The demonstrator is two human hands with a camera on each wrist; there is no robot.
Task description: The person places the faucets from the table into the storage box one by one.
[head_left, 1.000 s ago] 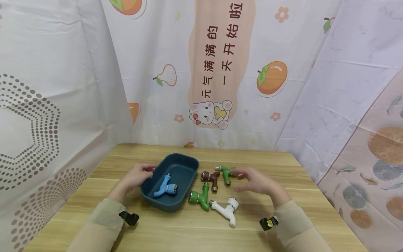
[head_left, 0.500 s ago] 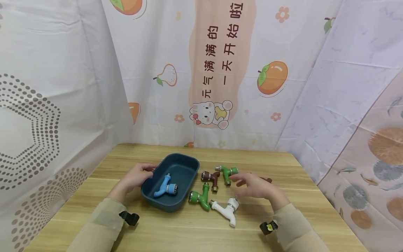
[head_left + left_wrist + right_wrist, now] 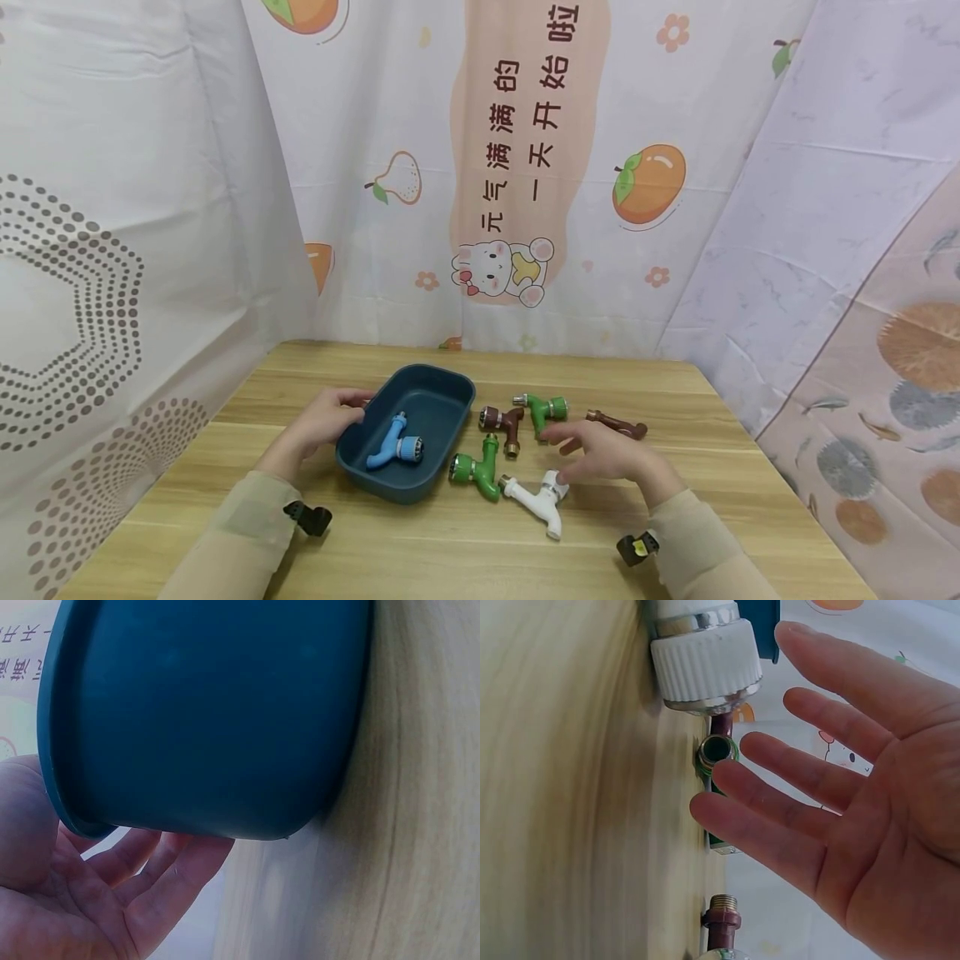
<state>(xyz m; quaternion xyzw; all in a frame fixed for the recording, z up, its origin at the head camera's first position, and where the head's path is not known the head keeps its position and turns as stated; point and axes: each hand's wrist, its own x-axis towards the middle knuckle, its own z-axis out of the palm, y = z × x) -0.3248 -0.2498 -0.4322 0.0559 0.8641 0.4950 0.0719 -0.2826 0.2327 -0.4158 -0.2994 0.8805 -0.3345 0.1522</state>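
My left hand (image 3: 330, 417) holds the left rim of a dark blue plastic tub (image 3: 450, 387), its fingers against the outer wall in the left wrist view. A light blue tap (image 3: 392, 446) lies inside the tub. My right hand (image 3: 603, 452) hovers with spread fingers above the table, beside the handle of a white tap (image 3: 542, 500). In the right wrist view, nothing is between those fingers (image 3: 802, 772). Near the tub lie a green tap (image 3: 482, 475), a dark red tap (image 3: 510, 425) and, further back, another green tap (image 3: 540, 410).
Another dark red tap (image 3: 618, 425) lies behind my right hand. Everything rests on a wooden table (image 3: 420, 550). Printed curtains (image 3: 405, 317) hang behind and along both sides of the table.
My right hand has moved away from the far green tap, towards me and the white tap. The dark red tap behind it has come into view. My left hand and the tub stay still.
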